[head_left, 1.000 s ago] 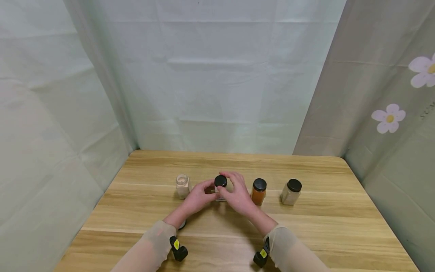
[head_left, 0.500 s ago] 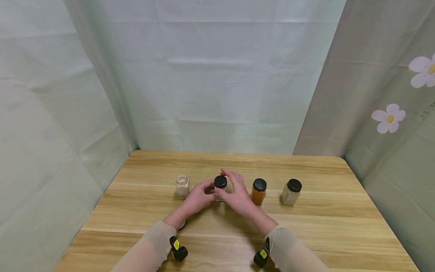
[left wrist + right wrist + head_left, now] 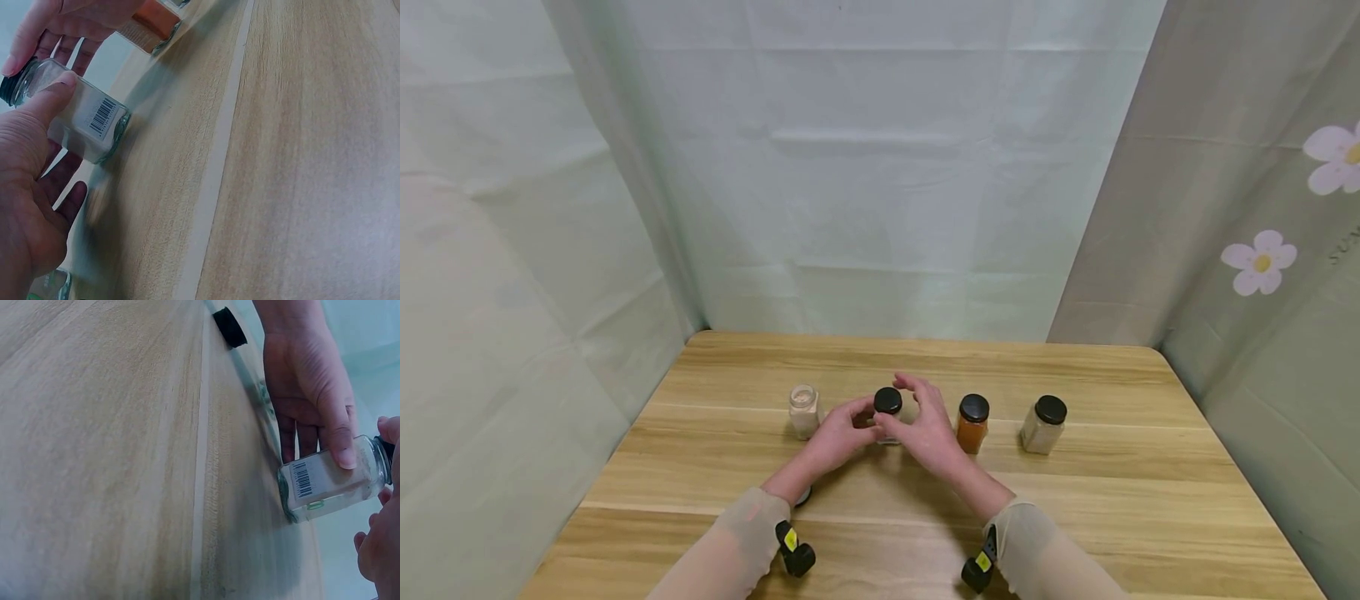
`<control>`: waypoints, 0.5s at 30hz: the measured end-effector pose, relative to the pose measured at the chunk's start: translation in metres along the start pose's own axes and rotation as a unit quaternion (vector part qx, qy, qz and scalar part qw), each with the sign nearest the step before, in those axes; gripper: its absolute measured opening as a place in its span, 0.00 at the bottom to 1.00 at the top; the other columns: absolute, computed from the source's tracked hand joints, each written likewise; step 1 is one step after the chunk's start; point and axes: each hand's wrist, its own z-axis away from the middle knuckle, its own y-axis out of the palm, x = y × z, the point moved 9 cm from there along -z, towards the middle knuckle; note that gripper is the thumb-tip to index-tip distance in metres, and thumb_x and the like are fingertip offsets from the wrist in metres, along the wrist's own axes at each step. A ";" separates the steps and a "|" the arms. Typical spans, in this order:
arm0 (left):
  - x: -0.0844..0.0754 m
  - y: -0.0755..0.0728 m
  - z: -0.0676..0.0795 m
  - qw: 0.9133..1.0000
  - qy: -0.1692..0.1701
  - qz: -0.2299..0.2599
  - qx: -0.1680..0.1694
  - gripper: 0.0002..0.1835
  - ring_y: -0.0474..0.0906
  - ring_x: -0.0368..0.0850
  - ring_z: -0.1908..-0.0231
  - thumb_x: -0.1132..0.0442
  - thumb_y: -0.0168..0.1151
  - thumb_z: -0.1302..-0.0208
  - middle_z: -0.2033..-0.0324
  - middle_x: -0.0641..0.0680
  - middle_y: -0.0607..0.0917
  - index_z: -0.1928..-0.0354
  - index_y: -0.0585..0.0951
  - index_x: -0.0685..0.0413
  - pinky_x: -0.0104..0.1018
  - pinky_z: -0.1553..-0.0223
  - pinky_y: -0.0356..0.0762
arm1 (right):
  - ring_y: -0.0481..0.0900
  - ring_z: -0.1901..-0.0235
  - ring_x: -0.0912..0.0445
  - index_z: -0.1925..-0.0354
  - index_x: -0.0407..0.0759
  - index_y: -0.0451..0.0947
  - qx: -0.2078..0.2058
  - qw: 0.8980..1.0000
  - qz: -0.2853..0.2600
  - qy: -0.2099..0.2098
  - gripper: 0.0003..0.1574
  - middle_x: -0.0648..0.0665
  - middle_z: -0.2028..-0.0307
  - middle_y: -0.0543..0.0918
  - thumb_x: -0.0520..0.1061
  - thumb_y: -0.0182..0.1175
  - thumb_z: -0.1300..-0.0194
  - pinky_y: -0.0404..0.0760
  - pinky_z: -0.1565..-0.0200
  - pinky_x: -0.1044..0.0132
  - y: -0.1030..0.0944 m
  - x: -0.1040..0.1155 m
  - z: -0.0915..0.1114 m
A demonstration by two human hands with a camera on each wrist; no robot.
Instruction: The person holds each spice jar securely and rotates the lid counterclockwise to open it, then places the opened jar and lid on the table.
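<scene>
A square glass jar (image 3: 72, 131) with a barcode label and a black lid (image 3: 888, 400) stands upright between the hands in the head view. My left hand (image 3: 837, 435) grips its body, thumb across the near side and fingers behind. Around the lid my right hand (image 3: 928, 429) is spread; its thumb is at the lid's near edge, while the fingers stand off from the far side. In the right wrist view the left hand (image 3: 312, 381) holds the same jar (image 3: 337, 494), and part of the right hand (image 3: 381, 544) shows at the edge.
On the wooden table (image 3: 1112, 517), a lidless jar of pale powder (image 3: 805, 414) stands left. Right are a black-lidded orange jar (image 3: 972, 432) and a black-lidded pale jar (image 3: 1041, 429). A loose black lid (image 3: 229, 327) lies near the left forearm. Curtains (image 3: 887, 208) hang behind.
My right hand's fingers have moved from the lid's far edge out to the right, and its thumb has shifted left along the near edge. The left hand and the jar stay in place.
</scene>
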 end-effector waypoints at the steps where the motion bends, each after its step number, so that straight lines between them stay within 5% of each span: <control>1: 0.000 0.000 0.000 1.000 -0.001 -0.002 -0.001 0.26 0.79 0.51 0.40 0.62 0.71 0.34 0.45 0.51 0.85 0.34 0.80 0.49 0.46 0.42 0.78 | 0.65 0.33 0.52 0.28 0.51 0.68 -0.003 1.000 -0.001 0.005 0.45 0.54 0.37 0.74 0.58 0.74 0.38 0.66 0.33 0.46 0.000 -0.001 0.000; 15: 0.000 0.000 0.002 1.000 -0.004 0.003 -0.007 0.25 0.79 0.53 0.40 0.63 0.71 0.33 0.44 0.53 0.84 0.35 0.80 0.49 0.47 0.44 0.79 | 0.66 0.35 0.52 0.32 0.53 0.72 -0.012 1.000 -0.008 0.027 0.45 0.54 0.36 0.72 0.61 0.77 0.43 0.67 0.34 0.46 0.000 -0.009 0.001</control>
